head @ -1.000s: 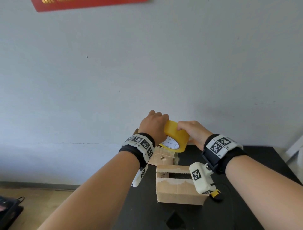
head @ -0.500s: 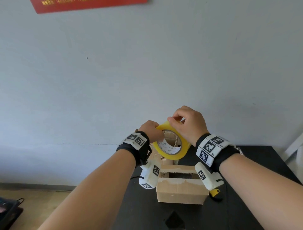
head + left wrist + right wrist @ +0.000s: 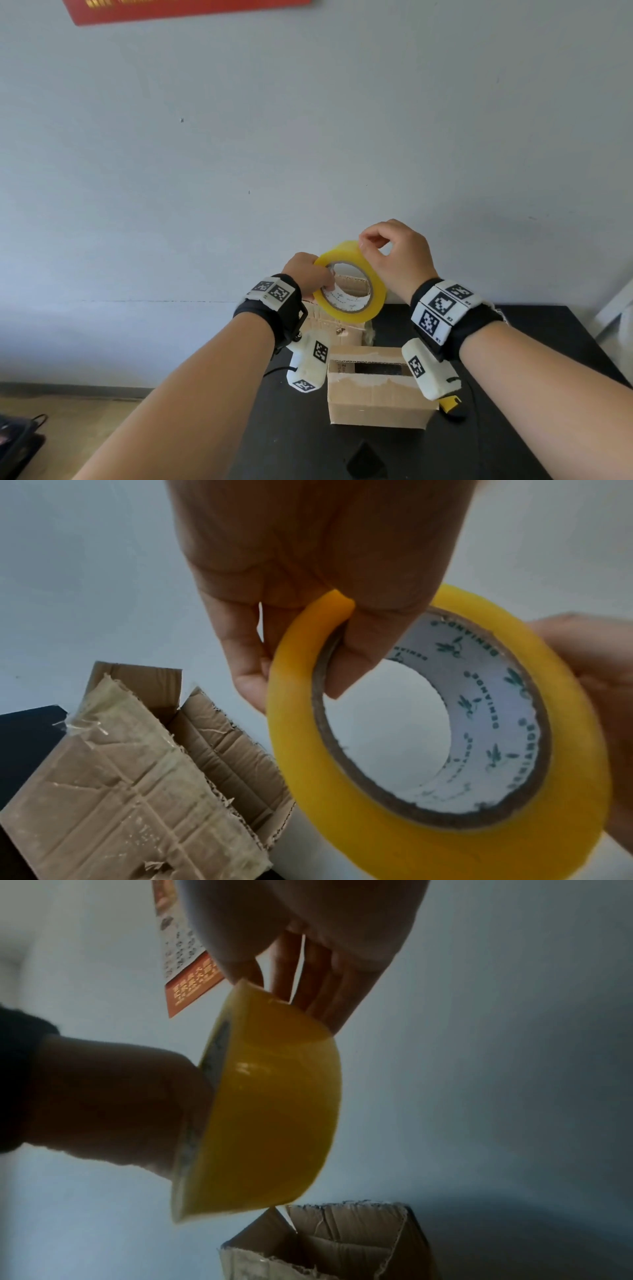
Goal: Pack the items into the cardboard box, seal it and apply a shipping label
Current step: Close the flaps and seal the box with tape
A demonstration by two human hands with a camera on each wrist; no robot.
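Left hand [image 3: 308, 574] gripped a yellow tape roll [image 3: 428, 818], thumb hooked inside the core, fingers on the outer face. White liner in the core carried green print. Right hand [image 3: 599, 696] touched the roll's far edge. Below left, a worn cardboard box [image 3: 137, 791], flaps up, old tape peeling, sat on the dark counter [image 3: 24, 737].

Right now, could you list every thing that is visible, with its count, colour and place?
tape roll: one, yellow, held up in the air above the boxes
near cardboard box: one, brown, on the table, top slot open
far cardboard box: one, brown, worn, flaps open, behind the near box
table: one, black, against the wall
poster: one, red, high on the wall
yellow-black object: one, right of the near box, unclear
left hand: grips the roll's rim, thumb inside the core
right hand: pinches at the roll's top edge
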